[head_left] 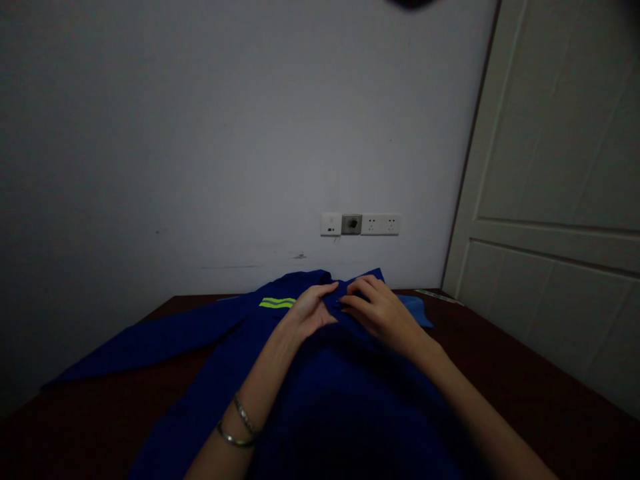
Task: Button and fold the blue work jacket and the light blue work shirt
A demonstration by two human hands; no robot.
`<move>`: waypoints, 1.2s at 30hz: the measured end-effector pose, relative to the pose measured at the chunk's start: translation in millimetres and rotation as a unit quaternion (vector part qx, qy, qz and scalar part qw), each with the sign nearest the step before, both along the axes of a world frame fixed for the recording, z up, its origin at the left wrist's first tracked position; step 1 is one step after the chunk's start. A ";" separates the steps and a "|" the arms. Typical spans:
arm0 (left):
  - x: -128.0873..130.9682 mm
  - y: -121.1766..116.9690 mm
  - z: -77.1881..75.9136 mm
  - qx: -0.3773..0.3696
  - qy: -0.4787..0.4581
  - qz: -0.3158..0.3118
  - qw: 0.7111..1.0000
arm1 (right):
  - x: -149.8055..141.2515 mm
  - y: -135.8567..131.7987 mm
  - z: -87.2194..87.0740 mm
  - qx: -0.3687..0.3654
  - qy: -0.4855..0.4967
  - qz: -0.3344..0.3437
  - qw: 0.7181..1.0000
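Note:
A dark blue work jacket with a yellow-green reflective strip lies spread out, one sleeve stretched to the left. My left hand is closed on the jacket's front near the collar, its thumb on top of the cloth and its other fingers mostly hidden. Close beside it, my right hand pinches the cloth at the same front edge with thumb and forefinger. Whether a button or fastener sits between those fingertips is too dark to tell. Two bracelets circle my left wrist.
Under the jacket is a dark reddish-brown tabletop. A lighter blue cloth shows beyond my right hand. Near the back right edge lies a thin flat strip. The wall behind carries a row of sockets; a pale panelled door stands at right.

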State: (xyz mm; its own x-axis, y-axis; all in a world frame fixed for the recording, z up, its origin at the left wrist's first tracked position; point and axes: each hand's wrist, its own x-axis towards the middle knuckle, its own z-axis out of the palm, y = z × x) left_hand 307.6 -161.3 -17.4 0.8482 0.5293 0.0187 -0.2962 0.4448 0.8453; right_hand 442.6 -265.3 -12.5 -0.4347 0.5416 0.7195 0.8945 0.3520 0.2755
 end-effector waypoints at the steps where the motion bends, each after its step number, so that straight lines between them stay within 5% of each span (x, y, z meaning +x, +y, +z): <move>1: -0.5 -0.1 0.7 -0.002 0.001 0.000 1.000 | -0.5 0.5 -0.7 0.004 0.005 0.000 1.000; 18: 0.3 1.8 -1.3 -0.002 0.018 -0.056 0.998 | -3.5 2.5 -5.8 0.021 0.093 0.069 0.993; 23: 1.5 13.1 -2.2 0.007 0.014 0.034 0.999 | -0.4 -3.4 -0.7 -0.015 0.243 0.176 0.954; 26: -0.2 17.6 -1.5 0.053 0.030 0.123 0.991 | 3.7 -6.3 0.7 -0.057 0.291 0.176 0.939; 30: -3.4 15.1 0.8 0.115 0.031 0.156 0.981 | 7.7 -4.6 -2.5 -0.074 0.231 0.138 0.960; 36: -2.1 3.9 4.0 0.202 0.015 0.149 0.968 | 8.5 -0.2 -9.2 0.004 0.093 0.057 0.994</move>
State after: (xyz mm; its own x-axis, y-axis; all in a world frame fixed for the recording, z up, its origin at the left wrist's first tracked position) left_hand 305.4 -157.4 -13.5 0.6628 0.7046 0.2533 -0.3331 -0.0255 0.9426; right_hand 451.1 -265.5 -21.7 -0.3521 0.4900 0.7974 0.8846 0.4526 0.1124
